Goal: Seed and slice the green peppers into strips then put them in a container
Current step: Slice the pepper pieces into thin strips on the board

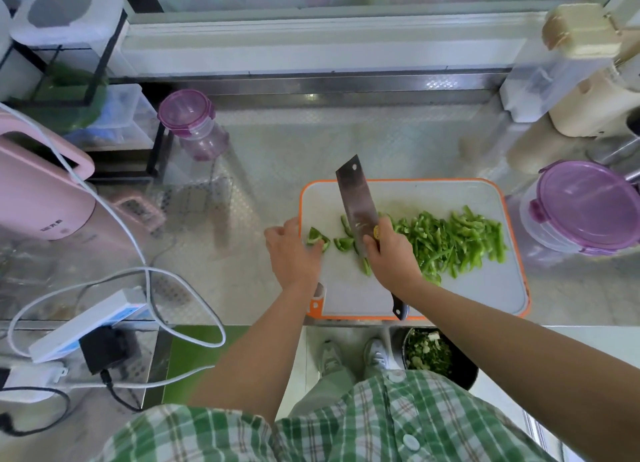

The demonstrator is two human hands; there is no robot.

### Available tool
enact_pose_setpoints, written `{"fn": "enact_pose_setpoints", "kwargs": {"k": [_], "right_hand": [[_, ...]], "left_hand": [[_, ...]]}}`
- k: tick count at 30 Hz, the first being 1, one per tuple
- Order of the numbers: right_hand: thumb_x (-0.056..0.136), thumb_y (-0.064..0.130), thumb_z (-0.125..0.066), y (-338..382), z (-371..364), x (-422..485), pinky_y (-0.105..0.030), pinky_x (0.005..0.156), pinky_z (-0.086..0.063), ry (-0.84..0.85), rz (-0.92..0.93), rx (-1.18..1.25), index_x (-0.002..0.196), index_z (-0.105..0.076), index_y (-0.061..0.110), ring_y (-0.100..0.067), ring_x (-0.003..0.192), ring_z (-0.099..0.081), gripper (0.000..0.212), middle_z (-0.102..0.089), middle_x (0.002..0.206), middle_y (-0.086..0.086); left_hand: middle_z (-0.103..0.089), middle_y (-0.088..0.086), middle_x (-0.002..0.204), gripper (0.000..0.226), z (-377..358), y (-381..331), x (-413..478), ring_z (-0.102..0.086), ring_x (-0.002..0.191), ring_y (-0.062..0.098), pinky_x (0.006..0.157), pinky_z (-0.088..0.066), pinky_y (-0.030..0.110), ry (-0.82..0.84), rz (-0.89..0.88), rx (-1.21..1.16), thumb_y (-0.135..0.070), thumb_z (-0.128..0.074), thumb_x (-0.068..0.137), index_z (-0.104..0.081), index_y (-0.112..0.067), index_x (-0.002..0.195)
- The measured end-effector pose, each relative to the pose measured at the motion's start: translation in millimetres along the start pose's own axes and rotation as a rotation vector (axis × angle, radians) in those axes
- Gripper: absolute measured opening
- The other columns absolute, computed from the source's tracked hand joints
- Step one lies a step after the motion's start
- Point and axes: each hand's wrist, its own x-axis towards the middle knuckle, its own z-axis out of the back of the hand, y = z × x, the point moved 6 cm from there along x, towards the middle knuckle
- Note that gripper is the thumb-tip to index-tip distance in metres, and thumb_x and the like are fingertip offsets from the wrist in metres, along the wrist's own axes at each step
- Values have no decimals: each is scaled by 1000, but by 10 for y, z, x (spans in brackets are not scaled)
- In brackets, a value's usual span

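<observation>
— Which step is this?
— Slicing. The left grip [294, 250] curls its fingers on a pepper piece [317, 239] at its fingertips. The right grip [391, 253] is closed round the cleaver [355, 198], blade down between the two.
— Next?
— Probably feeding that piece under the blade. Right of the right grip lies a glossy, uneven heap of strips [460, 239], and beyond it the lidded container [585, 208].

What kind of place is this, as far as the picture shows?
Most likely a kitchen worktop. A cutting board lies on a metal counter, the right hand grips a cleaver beside green pepper strips, the left hand holds a pepper piece, and a purple-lidded container stands beside the board.
</observation>
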Motion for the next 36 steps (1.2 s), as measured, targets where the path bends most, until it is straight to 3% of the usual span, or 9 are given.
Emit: {"fn": "enact_pose_setpoints", "kwargs": {"k": [3, 6, 11, 16, 24, 27, 31, 36], "right_hand": [[98, 14, -43, -88, 77, -42, -29, 42, -23, -2, -11, 0, 98, -36, 10, -22, 49, -45, 8, -47, 62, -2], [98, 14, -46, -146, 61, -119, -29, 42, -20, 29, 0, -37, 93, -33, 11, -20, 48, -42, 14, -42, 60, 0], [97, 15, -46, -132, -17, -190, -32, 44, -20, 106, 25, -113, 93, -29, 12, -20, 48, -36, 18, -38, 60, 2], [98, 18, -42, -103, -64, -172, -34, 53, -32, 145, -2, -213, 97, -28, 13, -29, 61, -45, 15, -46, 70, -7], [98, 19, -41, 0, -135, -253, -34, 50, -31, 164, 5, -243, 102, -33, 9, -29, 60, -44, 13, -46, 70, -7], [99, 18, -40, 10, -175, -263, -33, 45, -24, 176, -3, -245, 97, -29, 13, -29, 61, -44, 13, -40, 65, -2], [100, 19, -40, 38, -162, -254, -33, 50, -29, 166, -4, -240, 99, -31, 11, -29, 60, -45, 12, -45, 68, -5], [98, 13, -41, 43, -233, -226, -34, 46, -26, 184, -23, -352, 94, -25, 15, -29, 62, -47, 16, -39, 64, -1]], "left_hand": [[-61, 2, 109, 25, -65, -157, -95, -60, 101, 25, 80, -48, 35, 20, -74, 117, -30, -69, 85, -62, -23, 108], [-70, 2, 103, 26, -239, -268, -164, -65, 100, 28, 79, -49, 34, 139, -53, 193, -40, -69, 85, -65, -21, 103], [-69, 6, 106, 24, -352, -357, -155, -63, 103, 29, 79, -47, 35, 141, -85, 254, -32, -65, 90, -63, -16, 108], [-70, 4, 110, 25, -330, -353, -107, -64, 103, 29, 78, -47, 33, 123, -127, 263, -13, -57, 90, -72, -21, 108], [-72, 3, 97, 14, -260, -208, -193, -66, 94, 28, 72, -47, 30, 118, -22, 208, -26, -63, 87, -72, -21, 96], [-73, 3, 95, 14, -283, -206, -208, -67, 94, 29, 69, -43, 28, 129, 14, 158, -24, -64, 85, -75, -20, 93], [-73, 6, 91, 13, -296, -200, -194, -67, 90, 30, 69, -47, 30, 132, 53, 104, -21, -67, 82, -77, -16, 88], [-65, 7, 67, 15, -342, -210, -196, -64, 73, 30, 54, -33, 27, 169, 62, 61, -20, -67, 80, -72, -10, 69]]}}
